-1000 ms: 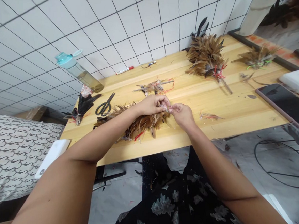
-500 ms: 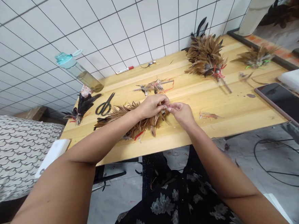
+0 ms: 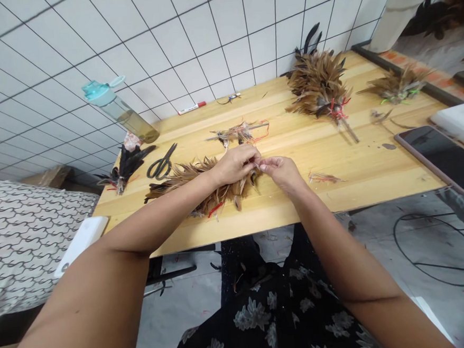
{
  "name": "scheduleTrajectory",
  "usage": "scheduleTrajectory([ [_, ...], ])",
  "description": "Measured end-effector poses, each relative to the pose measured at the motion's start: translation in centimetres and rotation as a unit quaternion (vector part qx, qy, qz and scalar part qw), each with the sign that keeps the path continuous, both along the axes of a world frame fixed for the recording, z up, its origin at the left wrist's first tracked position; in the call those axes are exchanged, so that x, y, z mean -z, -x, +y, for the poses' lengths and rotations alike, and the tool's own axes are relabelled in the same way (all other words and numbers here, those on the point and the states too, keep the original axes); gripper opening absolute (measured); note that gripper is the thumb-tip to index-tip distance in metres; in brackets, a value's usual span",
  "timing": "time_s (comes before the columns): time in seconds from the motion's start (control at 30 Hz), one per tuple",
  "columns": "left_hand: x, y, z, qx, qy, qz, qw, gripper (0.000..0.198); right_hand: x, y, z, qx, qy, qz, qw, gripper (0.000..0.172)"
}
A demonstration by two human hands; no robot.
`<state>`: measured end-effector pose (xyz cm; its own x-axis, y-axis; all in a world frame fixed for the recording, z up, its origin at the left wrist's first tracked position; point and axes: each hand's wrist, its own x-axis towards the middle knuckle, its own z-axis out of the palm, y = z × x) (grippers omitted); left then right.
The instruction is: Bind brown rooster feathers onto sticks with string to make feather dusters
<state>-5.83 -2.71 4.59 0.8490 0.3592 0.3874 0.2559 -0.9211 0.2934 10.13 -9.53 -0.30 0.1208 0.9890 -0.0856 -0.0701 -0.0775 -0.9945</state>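
Observation:
A bundle of brown feathers (image 3: pixel 188 183) lies on the wooden table, under my left forearm and hand. At its right end my left hand (image 3: pixel 239 163) is closed, fingertips pinched on something too small to make out. Close against it, my right hand (image 3: pixel 281 171) pinches with thumb and finger at the same spot; what sits between the fingertips is hidden. A short red tie (image 3: pixel 215 209) shows at the bundle's front edge. Beyond my hands lies a thin stick with feather scraps and red string (image 3: pixel 239 133).
Black scissors (image 3: pixel 162 163), dark feathers (image 3: pixel 122 168) and a water bottle (image 3: pixel 122 115) are on the left. A feather duster (image 3: pixel 319 83), a smaller feather bunch (image 3: pixel 398 87) and a phone (image 3: pixel 443 156) are on the right. Feather scraps (image 3: pixel 324 177) lie beside my right hand. A marker (image 3: pixel 191 108) is by the wall.
Both hands stay pinched together at the bundle's right end. My right hand's fingers have shifted slightly; the view has moved a little.

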Motion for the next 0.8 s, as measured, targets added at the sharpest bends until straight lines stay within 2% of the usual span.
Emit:
scheduleTrajectory([
  [0.2, 0.0, 0.0, 0.0, -0.002, 0.011, -0.004, 1.0, 0.01, 0.4, -0.1, 0.3, 0.016, 0.0, 0.012, 1.0, 0.014],
  [0.43, 0.1, 0.2, 0.1, 0.001, 0.017, -0.017, 1.0, 0.009, 0.7, 0.2, 0.7, -0.016, 0.002, -0.051, 0.999, 0.013],
  [0.63, 0.0, 0.2, 0.0, -0.004, 0.038, -0.018, 0.999, 0.006, 0.4, 0.6, 0.4, -0.002, -0.004, -0.148, 0.989, 0.014],
  [0.8, -0.2, 0.3, -0.2, -0.02, 0.058, -0.004, 0.998, 0.009, -0.8, 0.4, -0.3, 0.012, 0.004, -0.28, 0.96, 0.015],
])
